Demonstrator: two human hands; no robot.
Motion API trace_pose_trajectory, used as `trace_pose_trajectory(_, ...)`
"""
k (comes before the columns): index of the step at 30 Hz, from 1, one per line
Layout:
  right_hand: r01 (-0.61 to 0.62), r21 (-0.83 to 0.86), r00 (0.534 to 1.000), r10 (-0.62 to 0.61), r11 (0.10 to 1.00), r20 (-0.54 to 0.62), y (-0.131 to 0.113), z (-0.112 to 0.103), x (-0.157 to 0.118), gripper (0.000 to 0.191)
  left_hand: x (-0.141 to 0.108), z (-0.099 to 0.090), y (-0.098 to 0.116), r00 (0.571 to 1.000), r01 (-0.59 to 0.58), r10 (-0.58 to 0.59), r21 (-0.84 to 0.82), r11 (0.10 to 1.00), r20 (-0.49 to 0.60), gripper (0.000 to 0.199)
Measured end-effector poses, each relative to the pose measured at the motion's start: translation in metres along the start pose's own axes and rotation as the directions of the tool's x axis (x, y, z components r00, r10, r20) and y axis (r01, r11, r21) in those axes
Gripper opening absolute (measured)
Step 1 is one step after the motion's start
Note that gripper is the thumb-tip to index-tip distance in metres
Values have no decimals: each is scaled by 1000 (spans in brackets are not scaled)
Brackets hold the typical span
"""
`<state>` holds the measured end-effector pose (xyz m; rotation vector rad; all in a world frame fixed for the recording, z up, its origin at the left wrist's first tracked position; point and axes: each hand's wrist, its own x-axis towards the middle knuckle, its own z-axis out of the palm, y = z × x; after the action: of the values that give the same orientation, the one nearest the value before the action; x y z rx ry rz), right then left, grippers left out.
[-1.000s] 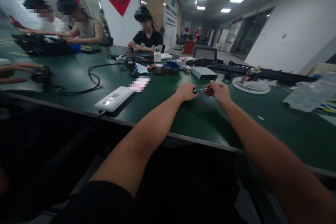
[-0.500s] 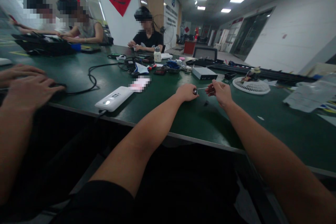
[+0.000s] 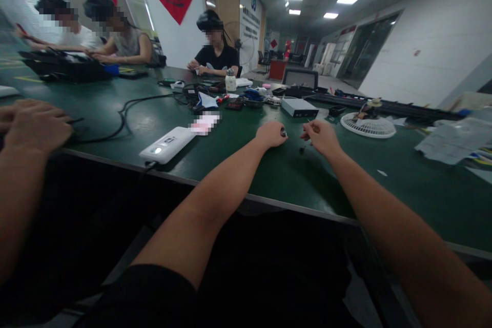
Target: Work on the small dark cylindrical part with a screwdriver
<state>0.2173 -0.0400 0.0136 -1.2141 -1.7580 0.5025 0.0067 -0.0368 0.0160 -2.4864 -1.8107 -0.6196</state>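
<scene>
My left hand (image 3: 271, 135) is closed around a small dark, shiny object (image 3: 283, 132), which pokes out at its right side above the green table (image 3: 269, 174). A short gap to the right, my right hand (image 3: 318, 134) is pinched, and what its fingers hold is too small to name. Below those fingers a tiny dark piece (image 3: 302, 149) shows near the table surface. A white power bank (image 3: 168, 144) with a cable lies to the left of my left hand, beside a blurred pink item (image 3: 205, 123).
At the left edge another person's hands (image 3: 36, 125) rest by a black cable (image 3: 123, 113). Behind my hands are a grey-white box (image 3: 299, 107) and a white fan grille (image 3: 368, 125). Clear plastic bags (image 3: 453, 138) lie at the right. Several people sit across the table.
The thin shiny rod that spanned my hands no longer shows between them. My hands are slightly farther apart. The neighbouring person's hands have drawn left, and the black cable has shifted.
</scene>
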Motion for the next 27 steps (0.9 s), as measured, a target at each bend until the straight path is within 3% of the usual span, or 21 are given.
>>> trace_pose_trajectory(2,34,-179,999,-26,983,43,6,1,1,21,0,1,-1,1000,-8,8,4,1000,-1,37)
trace_pose_trajectory(5,39,-248,993,-10,968,119,12,4,1,22,1,2,-1,1000,-11,11,5,1000,-11,38)
trace_pose_trajectory(10,-98,-20,966,100,995,240,16,8,3,33,1,1,0,1000,-13,13,-6,1000,-2,39)
trace_pose_trajectory(14,-146,165,937,82,975,341,13,11,1,44,0,0,1,1000,-1,1,-11,1000,-1,40)
trace_pose_trajectory(24,-87,130,957,46,988,288,9,9,-1,44,0,1,0,1000,-7,7,-14,1000,-2,38)
trace_pose_trajectory(27,-29,181,979,-8,983,203,8,9,0,41,0,1,1,1000,-27,27,-33,999,-3,34)
